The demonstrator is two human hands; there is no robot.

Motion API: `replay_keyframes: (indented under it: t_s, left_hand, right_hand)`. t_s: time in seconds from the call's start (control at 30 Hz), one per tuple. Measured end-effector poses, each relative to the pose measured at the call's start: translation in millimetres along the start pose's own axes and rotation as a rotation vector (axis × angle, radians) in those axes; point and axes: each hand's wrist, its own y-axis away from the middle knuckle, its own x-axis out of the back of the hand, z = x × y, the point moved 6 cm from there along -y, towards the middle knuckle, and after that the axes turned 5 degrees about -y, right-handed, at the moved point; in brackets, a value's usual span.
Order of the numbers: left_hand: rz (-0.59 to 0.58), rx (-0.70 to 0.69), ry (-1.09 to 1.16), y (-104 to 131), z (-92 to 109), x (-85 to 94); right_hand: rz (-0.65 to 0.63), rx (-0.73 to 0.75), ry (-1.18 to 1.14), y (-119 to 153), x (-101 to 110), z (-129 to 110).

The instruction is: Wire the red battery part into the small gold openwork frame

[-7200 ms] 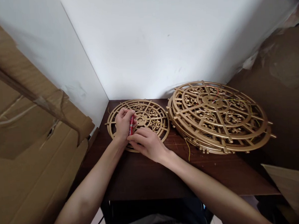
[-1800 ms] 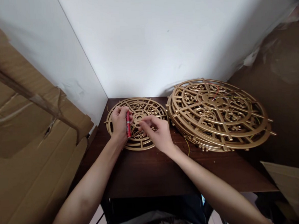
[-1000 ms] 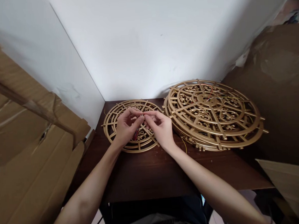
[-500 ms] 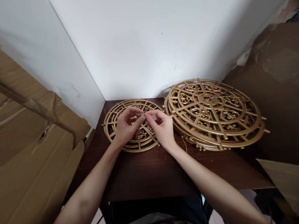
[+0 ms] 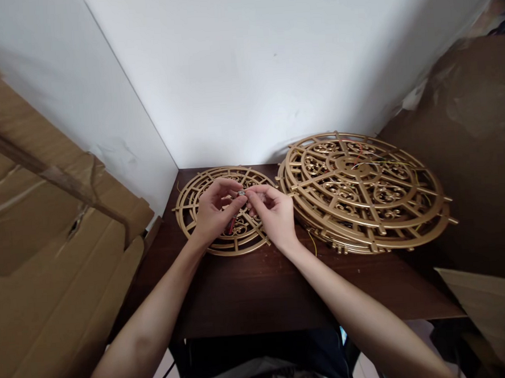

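Over a round gold openwork frame (image 5: 234,248) lying flat on the dark table, both of my hands meet with fingertips close together. My left hand (image 5: 217,210) pinches a small silvery metal piece (image 5: 241,193) between thumb and index finger. The thumb and index finger of my right hand (image 5: 273,211) are pressed together at the right side of that piece; whether they grip part of it is too small to tell. Something thin and red (image 5: 231,225) shows below my left fingers.
A stack of similar gold frames (image 5: 360,205) with red, white and yellow wires rests on the brown table (image 5: 259,302) at right. Cardboard (image 5: 58,223) stands along the left, more cardboard (image 5: 468,158) at the right. A white wall (image 5: 245,75) rises behind.
The small metal piece has turned slightly and shows more of its round face between the fingertips. Both hands stay nearly in place; the view has shifted very slightly.
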Motion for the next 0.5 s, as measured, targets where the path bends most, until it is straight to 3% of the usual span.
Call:
replay_keyframes:
  t_s: [0.5]
  left_hand:
    - [-0.029, -0.004, -0.042, -1.8, 4.1, 2.8]
  right_hand:
    - [-0.011, -0.007, 0.015, -0.9, 1.5, 1.5]
